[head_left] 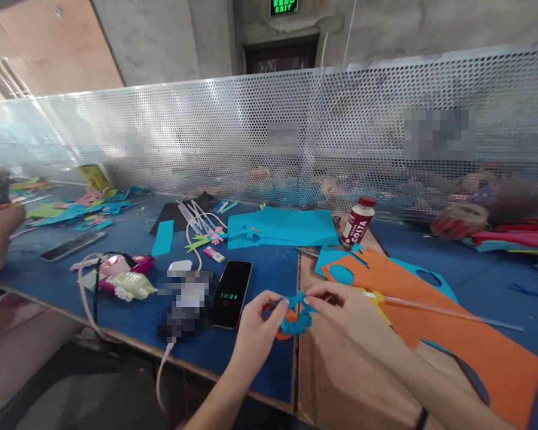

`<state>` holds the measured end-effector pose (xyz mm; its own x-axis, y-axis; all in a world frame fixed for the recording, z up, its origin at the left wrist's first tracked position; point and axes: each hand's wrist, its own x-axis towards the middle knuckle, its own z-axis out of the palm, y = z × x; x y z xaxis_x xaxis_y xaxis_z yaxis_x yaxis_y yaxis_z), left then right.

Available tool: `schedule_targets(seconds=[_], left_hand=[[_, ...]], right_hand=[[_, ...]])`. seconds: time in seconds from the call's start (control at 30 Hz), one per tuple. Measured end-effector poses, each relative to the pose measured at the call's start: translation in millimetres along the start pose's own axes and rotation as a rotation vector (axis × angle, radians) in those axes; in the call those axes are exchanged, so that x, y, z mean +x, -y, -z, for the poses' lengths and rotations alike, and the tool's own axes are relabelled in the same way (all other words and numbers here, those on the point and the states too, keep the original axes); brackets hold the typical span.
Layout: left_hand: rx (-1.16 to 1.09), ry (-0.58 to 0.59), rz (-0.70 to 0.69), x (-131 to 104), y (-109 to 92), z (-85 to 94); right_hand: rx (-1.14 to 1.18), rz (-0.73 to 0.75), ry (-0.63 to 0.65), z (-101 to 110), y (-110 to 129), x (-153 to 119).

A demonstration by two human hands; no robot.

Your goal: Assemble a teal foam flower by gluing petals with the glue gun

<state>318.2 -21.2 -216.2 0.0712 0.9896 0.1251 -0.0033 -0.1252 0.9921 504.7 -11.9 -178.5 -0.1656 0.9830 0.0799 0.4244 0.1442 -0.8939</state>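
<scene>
Showing frilled blue paper (pixel 297 322).

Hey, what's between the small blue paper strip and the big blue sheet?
Between the small blue strip and the big blue sheet, the head view shows a pink cutout, green cutouts, pale sticks and a thin cable.

From close above the blue tabletop (pixel 273 269), the head view looks forward and down, facing the perforated silver metal screen (pixel 363 119) behind it.
</scene>
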Motion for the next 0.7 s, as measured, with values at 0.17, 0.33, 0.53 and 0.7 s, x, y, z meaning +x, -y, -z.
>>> schedule_targets(seconds=[0.17, 0.33, 0.53, 0.7], left_hand=[[0.064, -0.054, -0.034, 0.7, -1.3, 3.8], [-0.226, -0.049, 0.048, -2.3, -12.6, 18.2], [-0.257, 0.053, 0.052, -3.5, -30.7, 31.5], [-0.19, 0.171, 0.106, -4.7, -30.7, 25.2]], right_hand=[[-0.003, -0.017, -0.016, 11.7, -3.9, -3.4], [-0.059, -0.006, -0.078, 17.3, -6.6, -15.2], [0.01, 0.016, -0.064, 14.2, -15.0, -24.9], [-0.04, 0.061, -0.084, 13.5, -9.5, -31.2]])
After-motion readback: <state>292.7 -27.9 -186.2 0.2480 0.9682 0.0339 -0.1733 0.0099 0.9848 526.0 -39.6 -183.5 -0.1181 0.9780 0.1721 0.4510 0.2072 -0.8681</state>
